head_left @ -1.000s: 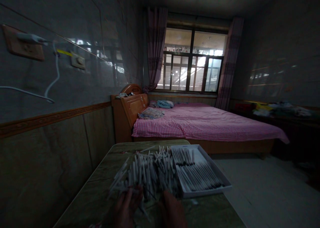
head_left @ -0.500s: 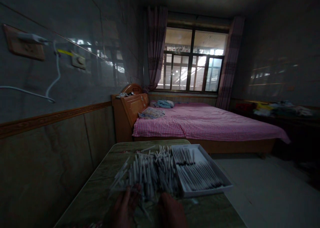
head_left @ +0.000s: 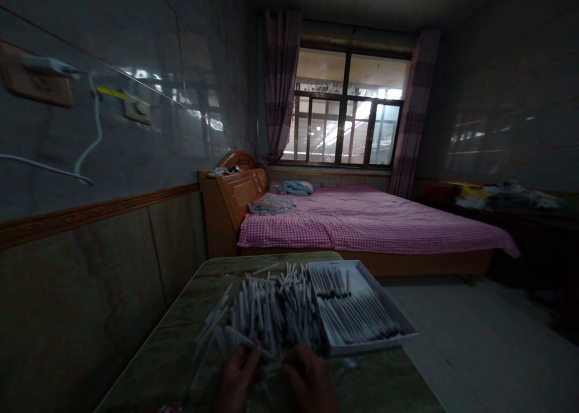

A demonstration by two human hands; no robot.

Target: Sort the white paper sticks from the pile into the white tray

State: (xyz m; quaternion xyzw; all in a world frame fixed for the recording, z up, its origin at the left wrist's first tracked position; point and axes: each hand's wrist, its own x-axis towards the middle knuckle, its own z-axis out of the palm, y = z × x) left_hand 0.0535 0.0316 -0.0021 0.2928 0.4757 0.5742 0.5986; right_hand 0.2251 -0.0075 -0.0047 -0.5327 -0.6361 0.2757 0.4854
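Observation:
A loose pile of thin, pale, pen-like sticks [head_left: 266, 307] lies across the table in front of me. My left hand [head_left: 239, 374] is at the near edge of this pile, thumb and fingers closed on a pale translucent stick [head_left: 244, 339] that slants across the fingertips. Beside it, my right hand [head_left: 310, 377] has its fingers curled at the pile's near right edge; whatever lies in them is too dark to make out. To the right stands a shallow white box [head_left: 395, 343], where similar sticks with dark ends [head_left: 357, 318] lie side by side in two rows.
The small marbled table [head_left: 167, 346] has a tiled wall [head_left: 104, 280] to its left. A bed with a pink checked cover [head_left: 362, 226] stands beyond it, with a wooden headboard [head_left: 221, 202]. A white cable [head_left: 97, 123] hangs from a wall socket [head_left: 36, 78].
My left hand has moved slightly right, nearer my right hand, and the pale stick at its fingertips now shows clearly. My right hand has stayed about where it was.

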